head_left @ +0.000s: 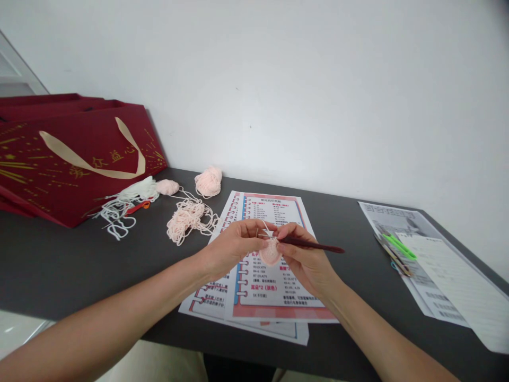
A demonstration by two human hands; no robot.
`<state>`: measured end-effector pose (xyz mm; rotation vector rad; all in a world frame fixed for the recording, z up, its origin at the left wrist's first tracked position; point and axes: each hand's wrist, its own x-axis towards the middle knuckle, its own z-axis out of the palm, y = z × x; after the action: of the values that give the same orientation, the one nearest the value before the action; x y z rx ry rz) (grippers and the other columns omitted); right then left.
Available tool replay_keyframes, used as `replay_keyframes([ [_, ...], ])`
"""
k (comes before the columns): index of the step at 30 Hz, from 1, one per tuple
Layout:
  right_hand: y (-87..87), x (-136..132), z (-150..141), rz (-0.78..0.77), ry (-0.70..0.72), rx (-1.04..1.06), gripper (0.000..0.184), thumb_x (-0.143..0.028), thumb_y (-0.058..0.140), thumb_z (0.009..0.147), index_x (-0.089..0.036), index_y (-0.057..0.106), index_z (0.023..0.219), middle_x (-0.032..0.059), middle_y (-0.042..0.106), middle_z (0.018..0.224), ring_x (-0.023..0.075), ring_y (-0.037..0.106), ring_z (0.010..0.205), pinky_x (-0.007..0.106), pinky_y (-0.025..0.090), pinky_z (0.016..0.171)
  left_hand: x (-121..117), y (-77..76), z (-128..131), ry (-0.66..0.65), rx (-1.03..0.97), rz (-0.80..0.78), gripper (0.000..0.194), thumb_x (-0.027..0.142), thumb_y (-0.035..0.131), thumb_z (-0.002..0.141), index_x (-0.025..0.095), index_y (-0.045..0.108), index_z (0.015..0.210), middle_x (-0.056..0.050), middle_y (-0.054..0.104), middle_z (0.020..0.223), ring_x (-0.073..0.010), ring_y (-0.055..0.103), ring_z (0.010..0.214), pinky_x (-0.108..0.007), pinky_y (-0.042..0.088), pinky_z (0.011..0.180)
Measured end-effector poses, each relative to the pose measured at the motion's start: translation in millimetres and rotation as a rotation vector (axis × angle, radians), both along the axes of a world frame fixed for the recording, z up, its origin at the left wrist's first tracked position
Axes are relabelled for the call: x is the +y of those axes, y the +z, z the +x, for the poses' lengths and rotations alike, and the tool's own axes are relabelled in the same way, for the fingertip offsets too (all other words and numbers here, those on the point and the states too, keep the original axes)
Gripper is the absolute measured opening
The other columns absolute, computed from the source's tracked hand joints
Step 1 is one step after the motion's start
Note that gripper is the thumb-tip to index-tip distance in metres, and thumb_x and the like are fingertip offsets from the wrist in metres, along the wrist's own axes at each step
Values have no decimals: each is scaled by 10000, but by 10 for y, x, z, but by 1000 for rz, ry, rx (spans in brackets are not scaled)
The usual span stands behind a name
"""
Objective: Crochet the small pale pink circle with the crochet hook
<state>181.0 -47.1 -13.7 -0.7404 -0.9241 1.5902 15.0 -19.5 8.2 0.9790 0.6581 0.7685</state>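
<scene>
A small pale pink crochet piece (271, 253) hangs between my two hands, above the printed pattern sheets (274, 312). My left hand (240, 245) pinches its left edge, fingers curled, with a strand of yarn near the fingertips. In my right hand (304, 255) is a crochet hook (318, 244) with a dark red-brown handle that points right. The hook's thin metal shaft reaches left to the top edge of the piece. Fingers partly hide the hook's tip and the stitches.
Loose pink yarn (190, 218), a pink yarn ball (209, 182), a smaller pink bundle (167, 187) and white yarn (137, 192) lie left. Dark red gift bags (91, 185) stand behind them. Papers (449, 265) with a bright green tool (400, 246) lie right. A white wall (278, 95) closes the back.
</scene>
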Motion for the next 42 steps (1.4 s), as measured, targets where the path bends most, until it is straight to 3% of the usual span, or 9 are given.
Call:
replay_keyframes([
  [8, 22, -19, -3, 39, -5, -11, 146, -138, 773, 660, -211, 678, 743, -33, 609, 743, 76, 543, 658, 182, 415, 603, 13, -21, 3, -42, -58, -43, 256, 128, 704, 662, 167, 691, 915, 7, 651, 764, -88, 545, 670, -237, 360, 670],
  [22, -30, -3, 17, 195, -43, -167, 125, -143, 736, 699, -238, 670, 748, -16, 584, 800, 128, 526, 751, 238, 427, 668, -38, -29, 2, -16, 126, 225, 305, 193, 669, 754, 176, 619, 1055, 14, 605, 768, -94, 544, 668, -244, 392, 640],
  [28, -33, -15, 38, 249, -67, -260, 58, -234, 696, 762, -240, 654, 802, -5, 561, 778, 145, 504, 718, 267, 406, 640, -45, -94, -6, 72, 248, 406, 289, 233, 621, 790, 179, 605, 1074, 15, 547, 758, -110, 516, 681, -265, 401, 647],
  [35, -45, -19, 62, 209, -124, -281, 77, -227, 695, 772, -218, 626, 803, -38, 566, 649, 105, 465, 570, 244, 340, 538, -32, -70, 12, 113, 284, 417, 289, 198, 617, 771, 150, 573, 1052, 34, 515, 725, -101, 496, 666, -269, 405, 651],
  [42, 40, -24, 104, 244, -109, -225, 66, -203, 647, 796, -205, 626, 733, -10, 647, 670, 133, 556, 593, 285, 413, 588, -37, -52, -2, 172, 330, 470, 175, 171, 601, 768, 161, 600, 942, 5, 589, 734, -133, 570, 719, -286, 432, 696],
])
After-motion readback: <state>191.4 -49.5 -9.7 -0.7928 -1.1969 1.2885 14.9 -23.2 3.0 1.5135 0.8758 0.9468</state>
